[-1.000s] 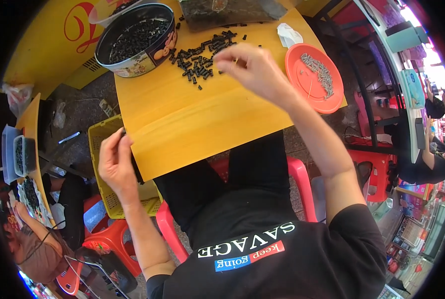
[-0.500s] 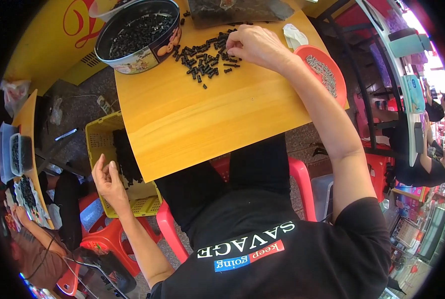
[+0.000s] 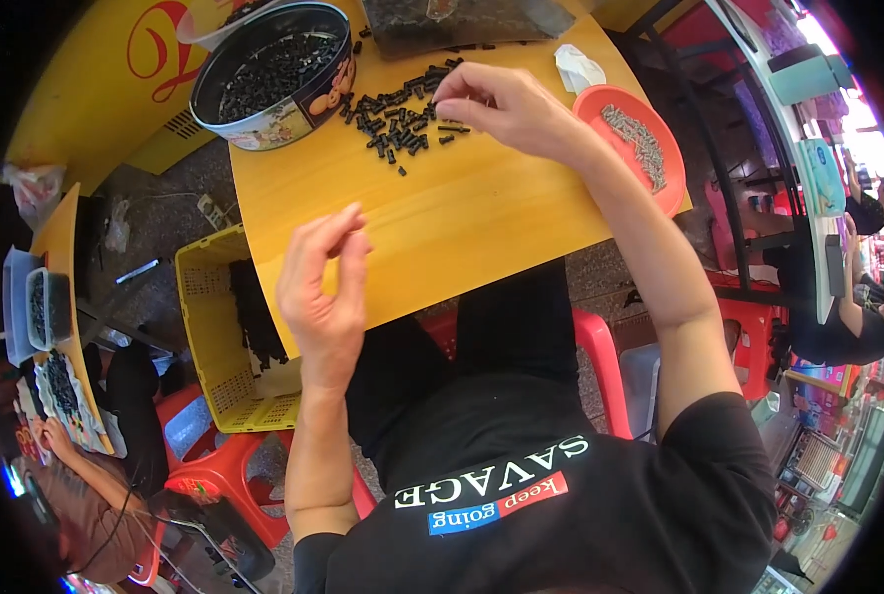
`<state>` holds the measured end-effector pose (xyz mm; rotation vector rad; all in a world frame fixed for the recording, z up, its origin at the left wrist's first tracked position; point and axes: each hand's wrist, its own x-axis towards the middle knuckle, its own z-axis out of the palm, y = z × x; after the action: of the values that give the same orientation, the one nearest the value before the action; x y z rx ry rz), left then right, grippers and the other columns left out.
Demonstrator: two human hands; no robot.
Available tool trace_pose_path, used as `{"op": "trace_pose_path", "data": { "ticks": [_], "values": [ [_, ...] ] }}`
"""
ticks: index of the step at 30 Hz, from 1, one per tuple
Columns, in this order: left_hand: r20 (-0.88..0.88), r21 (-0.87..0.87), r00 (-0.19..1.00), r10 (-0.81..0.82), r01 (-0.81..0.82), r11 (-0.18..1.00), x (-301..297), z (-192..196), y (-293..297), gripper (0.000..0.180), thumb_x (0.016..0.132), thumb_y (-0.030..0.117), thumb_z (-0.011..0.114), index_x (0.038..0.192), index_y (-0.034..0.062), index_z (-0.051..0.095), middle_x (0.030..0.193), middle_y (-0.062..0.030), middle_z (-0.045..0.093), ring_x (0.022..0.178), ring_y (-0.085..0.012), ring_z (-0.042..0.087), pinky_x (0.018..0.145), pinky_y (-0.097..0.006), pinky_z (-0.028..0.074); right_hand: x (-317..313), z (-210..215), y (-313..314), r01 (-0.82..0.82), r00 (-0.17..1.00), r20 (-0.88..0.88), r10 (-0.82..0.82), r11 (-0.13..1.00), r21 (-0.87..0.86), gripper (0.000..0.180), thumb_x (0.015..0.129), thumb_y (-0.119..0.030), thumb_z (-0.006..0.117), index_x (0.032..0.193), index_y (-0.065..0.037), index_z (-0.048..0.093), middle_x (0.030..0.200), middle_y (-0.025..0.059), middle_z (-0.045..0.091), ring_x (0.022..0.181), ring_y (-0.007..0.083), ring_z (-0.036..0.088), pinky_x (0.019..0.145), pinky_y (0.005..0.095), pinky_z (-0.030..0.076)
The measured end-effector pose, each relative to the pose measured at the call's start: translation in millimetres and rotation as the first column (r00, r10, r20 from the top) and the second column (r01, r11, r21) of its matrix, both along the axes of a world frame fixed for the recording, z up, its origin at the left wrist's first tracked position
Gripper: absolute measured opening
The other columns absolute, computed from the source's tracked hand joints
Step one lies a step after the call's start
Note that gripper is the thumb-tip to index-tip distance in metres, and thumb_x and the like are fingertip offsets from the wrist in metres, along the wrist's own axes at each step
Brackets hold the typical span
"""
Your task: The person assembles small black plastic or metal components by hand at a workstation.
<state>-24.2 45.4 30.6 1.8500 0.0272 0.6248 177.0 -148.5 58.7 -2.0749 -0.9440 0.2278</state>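
Note:
A loose pile of small black plastic parts [image 3: 399, 121], short and rod-like, lies on the yellow wooden table [image 3: 402, 238]. At the pile's right side is my right hand [image 3: 506, 107], thumb and fingers pinched together; what sits between the fingertips is too small to make out. My left hand [image 3: 325, 287] hovers over the table's near left edge, fingers curved and apart from the thumb, holding nothing I can see. To the right of my right hand, an orange-red plate [image 3: 677, 163] bears many small grey metal pieces [image 3: 640, 144], perhaps screws.
A round tin [image 3: 273, 131] full of black parts stands at the far left, beside a dark tray [image 3: 467, 30]. White tissue [image 3: 578, 69] lies by the plate. Below the table's left side is a yellow crate [image 3: 209, 342]. Another person's hand [image 3: 60, 441] works at a left-hand table.
My left hand has come up from beside the crate to above the table's near edge. My right hand has drawn slightly left and toward me, its fingers still at the pile.

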Motion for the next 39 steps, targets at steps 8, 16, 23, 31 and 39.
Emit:
{"op": "trace_pose_path", "data": {
  "ticks": [8,16,23,31,39],
  "values": [
    [0.054,-0.231,0.994,-0.091,0.101,0.968,26.3,15.6,-49.2,0.025,0.089,-0.003,0.066,0.113,0.0006,0.066,0.097,-0.0075,0.064,0.080,-0.0128,0.062,0.073,-0.025,0.050,-79.7,-8.1,-21.1,0.196,0.647,-0.694,0.316,0.811,0.551,0.022,0.093,-0.014,0.068,0.107,0.001,0.064,0.091,0.0068,0.068,0.070,0.0103,0.063,0.066,0.0230,0.052],
    [0.070,-0.101,0.975,-0.210,0.216,0.971,26.6,14.3,-65.3,0.019,0.092,-0.005,0.062,0.111,-0.0018,0.064,0.112,-0.0078,0.058,0.100,-0.0128,0.059,0.087,-0.024,0.048,-106.8,-11.4,-33.4,0.370,0.608,-0.747,0.269,0.736,0.566,0.022,0.091,-0.012,0.070,0.106,0.002,0.065,0.089,0.0056,0.067,0.071,0.0099,0.062,0.064,0.0228,0.051],
    [0.042,-0.203,0.963,-0.265,0.268,0.942,25.0,-1.8,-71.8,0.018,0.093,-0.005,0.061,0.111,-0.0007,0.060,0.114,-0.0136,0.062,0.101,-0.0169,0.061,0.088,-0.027,0.049,-117.6,-8.8,-47.3,0.356,0.724,-0.685,0.078,0.809,0.468,0.016,0.091,-0.009,0.069,0.103,0.002,0.067,0.090,0.0033,0.067,0.073,0.0060,0.058,0.064,0.0207,0.047],
    [0.026,-0.386,0.951,-0.308,0.294,0.875,25.6,-21.8,-74.7,0.017,0.099,0.001,0.054,0.116,-0.0002,0.052,0.112,-0.0165,0.064,0.090,-0.0162,0.063,0.084,-0.028,0.051,-70.9,3.9,-144.0,0.456,0.883,0.080,-0.463,0.885,0.088,0.013,0.089,-0.010,0.069,0.097,0.001,0.070,0.078,-0.0001,0.064,0.068,0.0040,0.054,0.061,0.0214,0.045],
    [-0.096,-0.416,0.953,-0.287,0.223,0.882,31.2,-32.0,-70.6,0.021,0.098,0.000,0.055,0.119,-0.0014,0.054,0.108,-0.0125,0.064,0.087,-0.0144,0.063,0.083,-0.026,0.051,-27.5,-9.8,-187.3,0.551,0.797,0.406,-0.447,0.814,-0.185,0.018,0.087,-0.016,0.066,0.097,-0.002,0.070,0.087,0.0122,0.070,0.075,0.0247,0.067,0.071,0.0356,0.053]
  ]
}}
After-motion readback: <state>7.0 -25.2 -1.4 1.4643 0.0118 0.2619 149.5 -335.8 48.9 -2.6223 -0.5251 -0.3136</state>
